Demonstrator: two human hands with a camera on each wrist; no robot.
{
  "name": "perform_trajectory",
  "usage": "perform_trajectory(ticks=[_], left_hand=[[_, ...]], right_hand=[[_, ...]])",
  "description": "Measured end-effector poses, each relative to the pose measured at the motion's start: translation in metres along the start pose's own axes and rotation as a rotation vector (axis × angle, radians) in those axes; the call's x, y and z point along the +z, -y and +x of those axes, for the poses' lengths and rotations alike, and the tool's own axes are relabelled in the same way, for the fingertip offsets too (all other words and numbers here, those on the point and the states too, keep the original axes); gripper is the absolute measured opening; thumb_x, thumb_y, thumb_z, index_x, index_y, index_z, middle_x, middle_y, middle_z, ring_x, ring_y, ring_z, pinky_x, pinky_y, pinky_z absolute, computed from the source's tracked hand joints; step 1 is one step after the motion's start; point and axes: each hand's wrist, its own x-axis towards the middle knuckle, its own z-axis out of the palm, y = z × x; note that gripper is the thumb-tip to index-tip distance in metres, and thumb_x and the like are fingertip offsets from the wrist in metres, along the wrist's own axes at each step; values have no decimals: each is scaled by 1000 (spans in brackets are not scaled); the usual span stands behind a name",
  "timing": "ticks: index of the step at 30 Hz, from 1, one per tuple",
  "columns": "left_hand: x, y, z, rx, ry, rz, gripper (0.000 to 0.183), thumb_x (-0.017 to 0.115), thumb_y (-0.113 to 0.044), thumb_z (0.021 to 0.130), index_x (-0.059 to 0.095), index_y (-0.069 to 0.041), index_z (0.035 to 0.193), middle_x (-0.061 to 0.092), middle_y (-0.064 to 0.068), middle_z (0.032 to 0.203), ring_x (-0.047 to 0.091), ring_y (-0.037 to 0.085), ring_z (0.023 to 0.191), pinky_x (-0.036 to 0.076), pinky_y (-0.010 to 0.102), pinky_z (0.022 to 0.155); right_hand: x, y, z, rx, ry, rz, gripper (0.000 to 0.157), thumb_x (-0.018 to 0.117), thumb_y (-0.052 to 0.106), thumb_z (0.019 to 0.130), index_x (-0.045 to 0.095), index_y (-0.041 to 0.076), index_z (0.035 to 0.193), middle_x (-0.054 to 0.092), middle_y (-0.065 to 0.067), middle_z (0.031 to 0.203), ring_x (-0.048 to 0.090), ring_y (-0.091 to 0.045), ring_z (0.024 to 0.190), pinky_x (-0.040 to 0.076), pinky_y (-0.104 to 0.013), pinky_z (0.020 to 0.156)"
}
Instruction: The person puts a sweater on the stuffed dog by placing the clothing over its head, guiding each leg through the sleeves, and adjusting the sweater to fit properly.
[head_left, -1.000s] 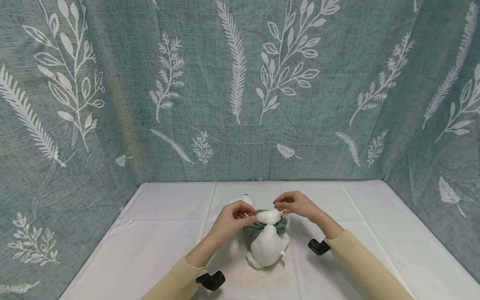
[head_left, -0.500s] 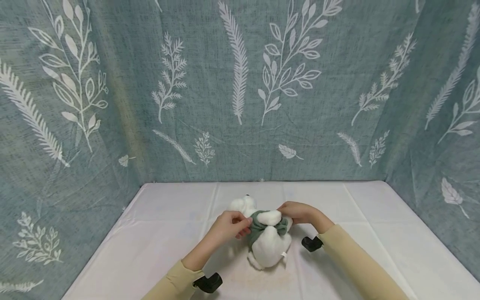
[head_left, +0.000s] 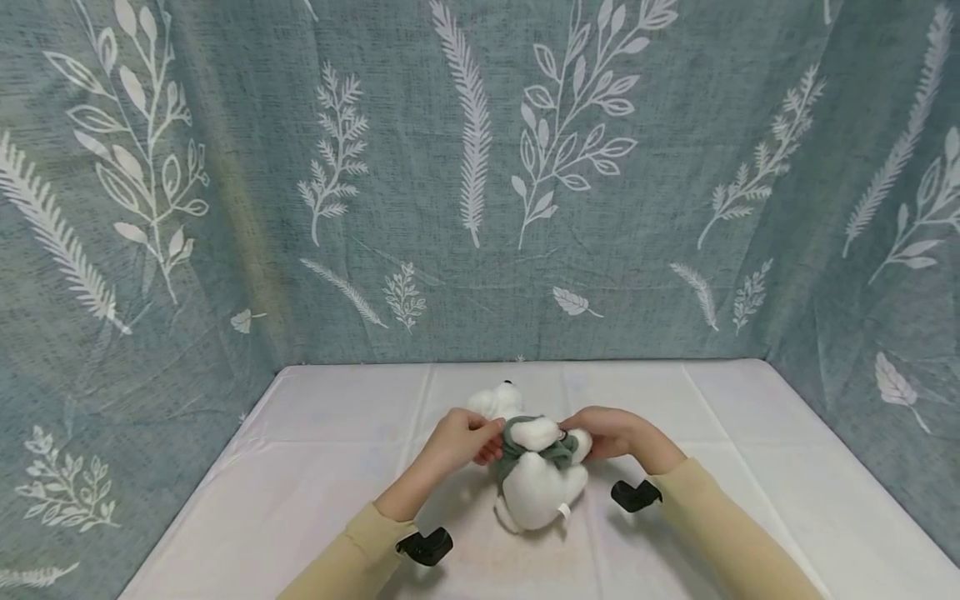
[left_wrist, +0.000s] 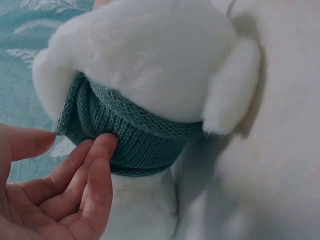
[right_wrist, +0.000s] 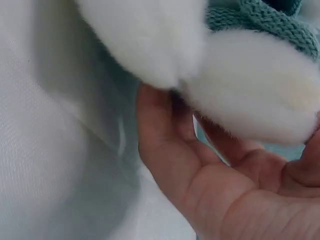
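A white plush animal (head_left: 538, 496) with a dark nose lies on the table, its head toward the back and left. Bunched around its middle is a green knitted garment (left_wrist: 140, 140). My left hand (head_left: 457, 440) pinches the garment's edge between thumb and bent fingers, on the toy's left side in the head view. On the other side, my right hand (head_left: 618, 429) holds the toy by a white limb (right_wrist: 255, 85). Its fingers curl behind the limb, and the thumb is mostly cut off at the right wrist view's edge. A small white tag (head_left: 564, 510) sticks out at the toy's rear.
A white cloth (head_left: 337, 467) covers the table. Blue-green curtains (head_left: 420, 167) with white leaf prints stand behind and on both sides. A black wrist device (head_left: 426, 547) hangs below the left sleeve, another black wrist device (head_left: 636, 496) below the right.
My right hand has come down from above the toy to its right-hand limb and holds it. The left hand has shifted slightly at the garment's edge. The toy's head has come into fuller view.
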Motion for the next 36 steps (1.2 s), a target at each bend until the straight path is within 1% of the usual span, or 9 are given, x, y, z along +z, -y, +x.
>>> perform_trajectory(ticks=[4,8,12,19,22,25,28,30,36], left_hand=[[0,-3,5,-18,-21,38,39,57,-35,95,71,-1,82,69,8,71,68,26,68,57,37,64],[-2,-4,10,-41,-35,57,42,56,-37,95,71,-1,80,69,8,70,69,31,72,57,39,65],[-3,-4,14,-52,-44,84,45,56,-42,94,71,-2,78,69,7,68,69,32,73,57,39,64],[-5,-9,16,-82,-43,145,51,58,-53,89,72,-4,82,69,4,69,69,28,70,56,38,65],[-7,-12,17,-95,-44,152,52,59,-56,87,72,-6,84,69,4,69,68,26,68,56,39,67],[-8,-15,17,-101,-52,144,53,60,-57,85,72,-6,85,69,5,69,68,25,67,56,40,68],[-8,-17,16,-105,-61,138,52,61,-57,84,72,-6,87,68,6,70,68,26,68,55,41,70],[-8,-18,16,-103,-68,142,51,62,-57,84,71,-6,88,68,6,70,69,26,69,55,41,72],[-7,-19,17,-88,-102,144,44,65,-52,84,71,-8,84,65,4,70,66,17,63,53,33,68]], right_hand=[[-2,2,-5,-22,-28,8,40,45,16,98,50,-10,128,57,-15,116,61,-21,103,50,-38,92],[0,6,-11,-44,-60,19,38,46,13,97,51,-11,126,59,-12,107,62,-18,95,53,-35,86],[5,10,-15,-60,-83,45,38,46,11,96,50,-13,126,57,-11,105,61,-17,92,53,-33,83],[17,16,-20,-85,-191,65,37,53,10,91,53,-14,120,55,-11,101,59,-16,86,54,-30,77],[21,19,-23,-113,-217,48,41,54,11,91,53,-14,124,58,-11,103,59,-14,84,54,-29,75],[24,21,-26,-148,-234,24,45,53,12,92,49,-15,129,59,-19,115,60,-12,83,53,-26,73],[27,23,-28,-172,-267,10,47,54,12,92,48,-14,130,51,-27,131,62,-10,82,53,-24,72],[29,24,-29,-180,-297,11,47,56,10,90,48,-13,130,46,-28,136,62,-9,79,53,-23,70],[33,26,-33,-198,-369,8,48,61,9,87,50,-10,130,54,-24,129,60,-6,72,52,-22,66]])
